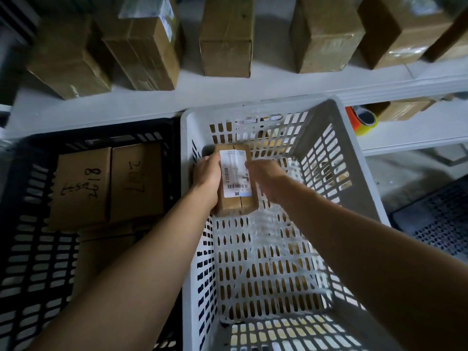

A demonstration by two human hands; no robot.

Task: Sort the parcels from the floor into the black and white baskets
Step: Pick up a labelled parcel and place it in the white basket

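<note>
The white basket (pixel 316 138) fills the centre and lower right of the frame. Its perforated floor is bare apart from the one parcel now inside it. The black basket (pixel 38 249) occupies the left side, touching the white one along their shared wall. It already holds two cardboard parcels lying flat side by side, the left one (pixel 81 186) and the right one (pixel 138 181) both marked with handwriting. More cardboard shows beneath them.

A white shelf (pixel 228 89) crosses the upper frame and carries a row of brown boxes (pixel 228 36). It cannot be told whether these belong to the task.

The parcel in hand (pixel 236 198) is a small brown box with a white barcode label (pixel 234 173). It sits in the upper-left part of the white basket, low over its floor. Contact with the floor cannot be confirmed.

The left hand (pixel 206 173) grips the parcel's left edge, fingers wrapped round the side. The right hand (pixel 266 178) sits just beside the right edge, but it is motion-blurred, so the state of its fingers cannot be told.

Rolls of tape (pixel 362 120) lie at the upper right.

Progress, as a judgement: the black basket is partly loaded, and the white basket is receiving what looks to be its first parcel. The floor supply is out of view — the remaining count is unknown.
</note>
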